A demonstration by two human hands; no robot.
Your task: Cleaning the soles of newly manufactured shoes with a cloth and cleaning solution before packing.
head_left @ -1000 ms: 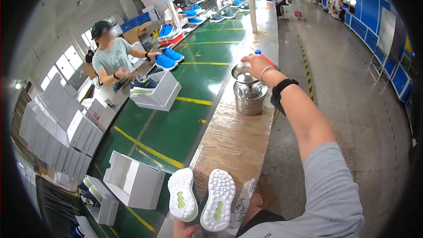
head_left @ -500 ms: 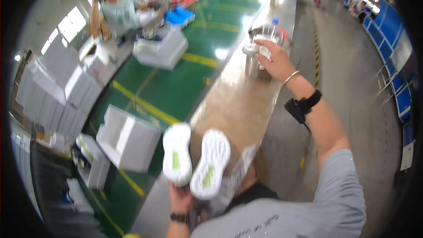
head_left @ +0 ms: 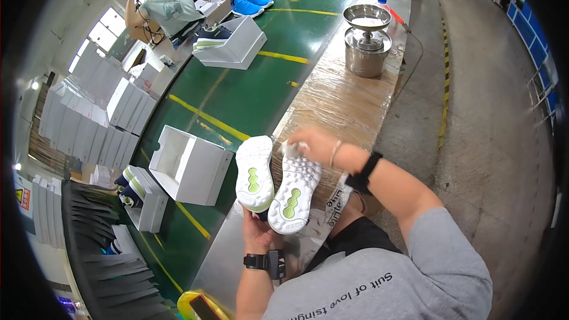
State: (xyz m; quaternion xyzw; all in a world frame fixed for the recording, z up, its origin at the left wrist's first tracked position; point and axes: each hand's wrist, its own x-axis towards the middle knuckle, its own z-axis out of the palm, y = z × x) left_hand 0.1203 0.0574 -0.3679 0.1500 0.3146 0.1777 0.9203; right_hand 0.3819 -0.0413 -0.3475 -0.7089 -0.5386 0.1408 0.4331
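Observation:
My left hand (head_left: 256,232) is closed around a pair of sneakers from below, near their heels. Both white soles face up, each with a green patch: the left sneaker (head_left: 253,172) and the right sneaker (head_left: 291,198). Their dark uppers are mostly hidden underneath. Slightly blurred, my right hand (head_left: 317,144) pinches a white wad of cloth (head_left: 290,149) against the toe end of the right sole. Farther up the bench stands a metal pump-top can (head_left: 365,53) with a shallow dish on top.
A film-wrapped bench (head_left: 332,104) runs alongside a green conveyor (head_left: 219,92). On the conveyor are an open white shoebox (head_left: 192,166), boxes holding dark sneakers, and blue shoes (head_left: 252,3). Stacked boxes (head_left: 89,121) and a co-worker (head_left: 172,3) are across it. A yellow container (head_left: 201,305) sits low.
My right hand has come from the metal can down to the right sneaker's sole, with the white wad in its fingers. My left hand still holds the pair, now tilted slightly differently.

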